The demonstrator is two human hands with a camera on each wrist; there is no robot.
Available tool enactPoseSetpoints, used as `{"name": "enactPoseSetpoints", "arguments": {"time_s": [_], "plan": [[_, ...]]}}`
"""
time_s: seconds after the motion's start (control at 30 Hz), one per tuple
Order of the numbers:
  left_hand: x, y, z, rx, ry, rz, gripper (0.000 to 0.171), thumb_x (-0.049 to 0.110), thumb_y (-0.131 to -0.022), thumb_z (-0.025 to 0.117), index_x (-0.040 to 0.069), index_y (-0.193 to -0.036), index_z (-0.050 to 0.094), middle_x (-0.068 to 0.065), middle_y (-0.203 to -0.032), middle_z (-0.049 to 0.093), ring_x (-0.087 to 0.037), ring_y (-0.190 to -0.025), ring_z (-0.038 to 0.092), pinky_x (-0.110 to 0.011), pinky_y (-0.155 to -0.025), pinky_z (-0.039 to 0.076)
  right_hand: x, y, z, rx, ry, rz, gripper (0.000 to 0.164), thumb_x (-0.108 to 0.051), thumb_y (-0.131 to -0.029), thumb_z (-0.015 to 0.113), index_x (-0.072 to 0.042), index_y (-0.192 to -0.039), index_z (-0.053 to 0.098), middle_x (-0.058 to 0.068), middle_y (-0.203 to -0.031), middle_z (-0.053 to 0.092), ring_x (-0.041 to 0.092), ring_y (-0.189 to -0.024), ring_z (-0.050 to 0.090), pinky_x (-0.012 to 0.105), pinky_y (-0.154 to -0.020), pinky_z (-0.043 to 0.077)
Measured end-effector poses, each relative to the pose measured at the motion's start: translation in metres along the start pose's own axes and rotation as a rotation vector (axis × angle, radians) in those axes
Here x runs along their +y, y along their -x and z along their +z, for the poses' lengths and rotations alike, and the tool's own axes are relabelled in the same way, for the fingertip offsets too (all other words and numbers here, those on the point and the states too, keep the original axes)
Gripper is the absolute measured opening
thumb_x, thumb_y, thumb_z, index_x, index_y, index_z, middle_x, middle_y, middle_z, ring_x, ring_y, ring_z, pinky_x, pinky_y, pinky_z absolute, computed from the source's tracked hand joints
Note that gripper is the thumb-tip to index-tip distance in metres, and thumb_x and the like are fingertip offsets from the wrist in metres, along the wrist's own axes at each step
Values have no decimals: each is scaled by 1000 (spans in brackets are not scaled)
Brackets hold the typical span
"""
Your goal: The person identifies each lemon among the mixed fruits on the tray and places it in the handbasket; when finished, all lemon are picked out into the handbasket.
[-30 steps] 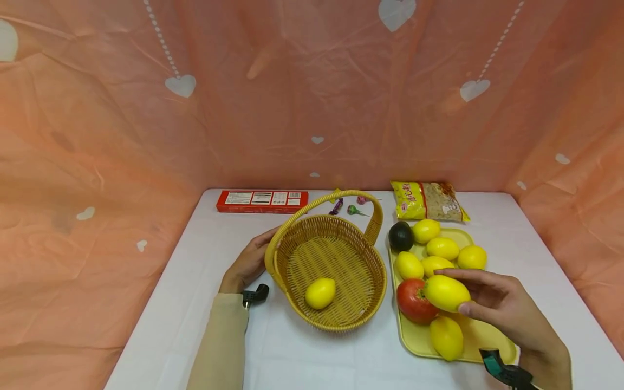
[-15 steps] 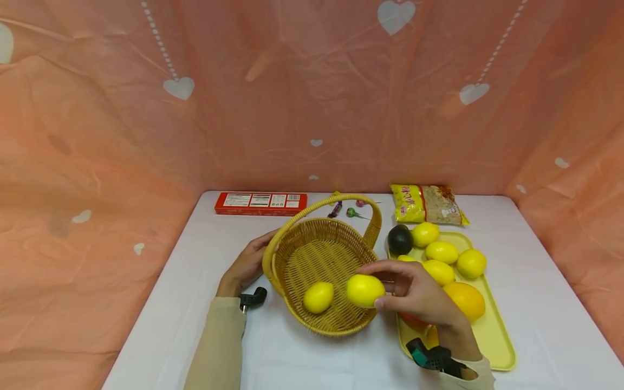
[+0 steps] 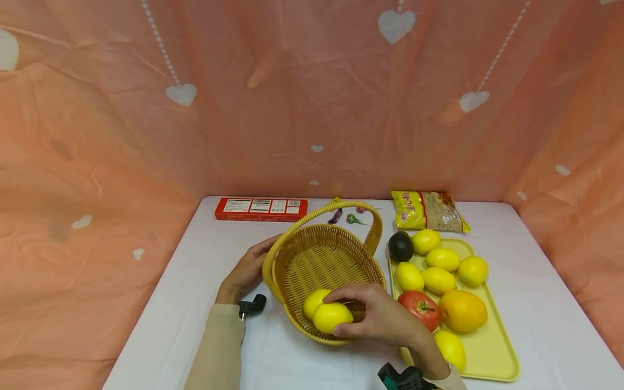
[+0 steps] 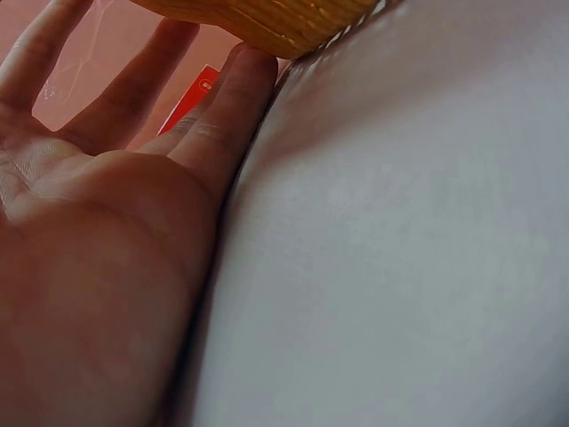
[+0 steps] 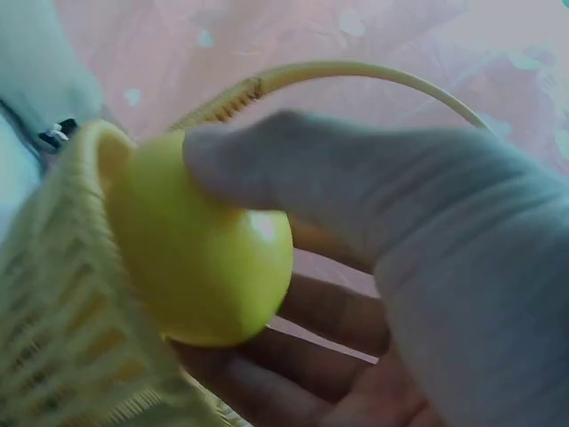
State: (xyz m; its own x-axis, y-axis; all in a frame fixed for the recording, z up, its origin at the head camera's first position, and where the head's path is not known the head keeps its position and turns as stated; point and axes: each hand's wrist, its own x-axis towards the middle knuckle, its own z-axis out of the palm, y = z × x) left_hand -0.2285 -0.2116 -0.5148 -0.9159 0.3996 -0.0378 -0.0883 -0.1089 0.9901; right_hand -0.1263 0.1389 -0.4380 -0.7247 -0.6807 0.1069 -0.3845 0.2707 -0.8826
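A wicker basket [image 3: 312, 265] with an arched handle stands mid-table. My right hand [image 3: 382, 317] pinches a lemon [image 3: 332, 318] between thumb and fingers over the basket's near inside. Behind it, partly covered, a second lemon [image 3: 314, 301] lies in the basket. Up close in the right wrist view, the held lemon [image 5: 200, 249] is beside the woven rim [image 5: 84, 205]. My left hand [image 3: 247, 271] rests against the basket's left side. In the left wrist view its fingers [image 4: 227, 116] are mostly straight, touching the basket's underside edge [image 4: 293, 31].
Right of the basket, a yellow tray [image 3: 492, 352] bears several lemons [image 3: 439, 280], a red pomegranate-like fruit [image 3: 419, 309], an orange-yellow fruit [image 3: 463, 311] and a dark avocado-like fruit [image 3: 401, 246]. Behind lie a red box [image 3: 260, 209], wrapped sweets [image 3: 335, 215] and a yellow food bag [image 3: 429, 211].
My right hand has carried the lemon leftward from above the tray into the basket's opening, beside the other lemon. The left hand has stayed at the basket's side.
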Motion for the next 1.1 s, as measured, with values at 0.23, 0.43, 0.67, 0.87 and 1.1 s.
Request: {"name": "enactPoseSetpoints", "arguments": {"time_s": [0.23,0.43,0.67,0.87,1.1], "plan": [[2,-4,0,-39,-5,39,48,12,-117,48,11,-165,50,-9,-170,50,-16,-150,54,-30,-118,51,-5,0,-1,40,11,-38,45,-22,-96,88,-13,-138,76,5,-137,78,23,-127,74,31,-111,58],[5,-4,2,1,-38,8,48,19,-117,51,13,-165,51,-7,-169,50,-14,-150,53,-26,-118,50,1,19,-42,95,-91,-69,43,-6,-98,81,-8,-141,74,6,-139,77,18,-128,73,32,-111,58],[5,-2,4,12,-28,-4,48,19,-117,52,14,-164,51,-7,-170,50,-14,-149,53,-27,-118,51,19,55,-119,219,-117,-82,44,14,-97,69,5,-140,70,7,-138,77,15,-127,74,28,-104,61],[2,-5,3,-14,-27,18,48,17,-117,50,11,-165,49,-9,-171,49,-11,-147,56,-28,-117,51,35,92,-158,398,-29,23,41,15,-99,68,11,-140,67,-6,-134,78,5,-121,75,19,-95,62],[-3,-4,-4,-12,-22,4,49,20,-118,49,11,-166,48,-7,-170,49,-10,-147,55,-27,-117,51,58,118,-179,508,25,110,43,13,-99,69,11,-142,65,-13,-132,78,0,-117,75,14,-94,59]]}}
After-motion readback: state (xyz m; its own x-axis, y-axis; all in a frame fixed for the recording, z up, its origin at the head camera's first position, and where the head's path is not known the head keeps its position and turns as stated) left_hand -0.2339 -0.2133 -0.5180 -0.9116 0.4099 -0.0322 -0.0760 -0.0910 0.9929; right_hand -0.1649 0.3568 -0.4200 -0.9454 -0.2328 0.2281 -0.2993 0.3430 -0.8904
